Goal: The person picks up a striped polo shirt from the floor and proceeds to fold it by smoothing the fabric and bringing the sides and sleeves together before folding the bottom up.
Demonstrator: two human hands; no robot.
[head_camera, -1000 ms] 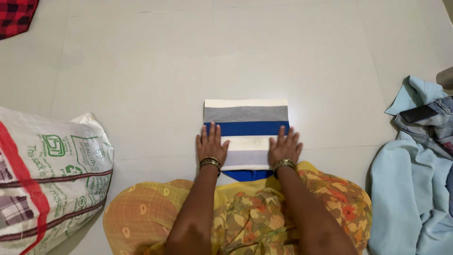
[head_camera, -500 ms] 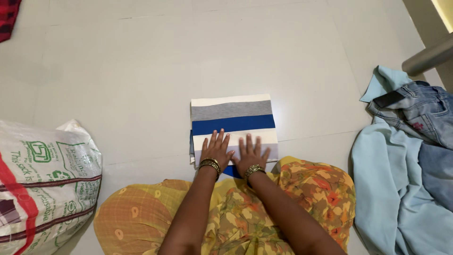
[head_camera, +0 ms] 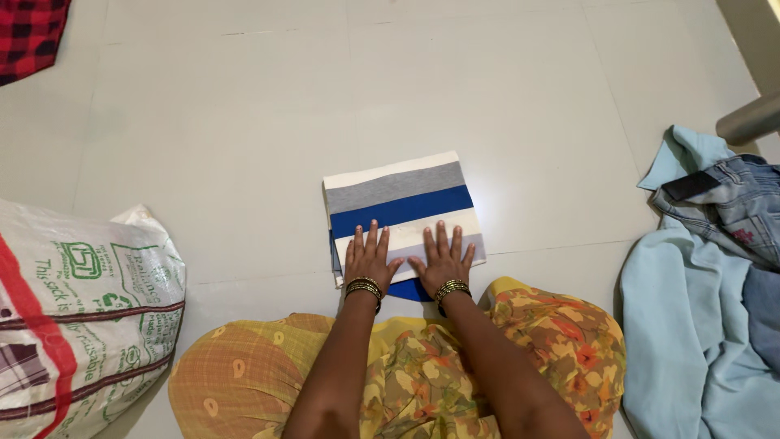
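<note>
The pale tiled floor point(head_camera: 244, 122) carries everything. Left of the folded striped garment point(head_camera: 400, 203) sits a printed woven sack point(head_camera: 81, 317); right of it, a light-blue cloth point(head_camera: 691, 325) under jeans point(head_camera: 731, 203). The garment, now turned slightly anticlockwise, lies before the knees. The left hand point(head_camera: 368, 258) and right hand point(head_camera: 443, 258) press flat, fingers spread, on its near edge, side by side as half a second ago.

Woven sack point(head_camera: 81, 317) cut off at left edge, red checked cloth point(head_camera: 28, 36) — corner only, striped garment point(head_camera: 402, 203) near edge under palms.
</note>
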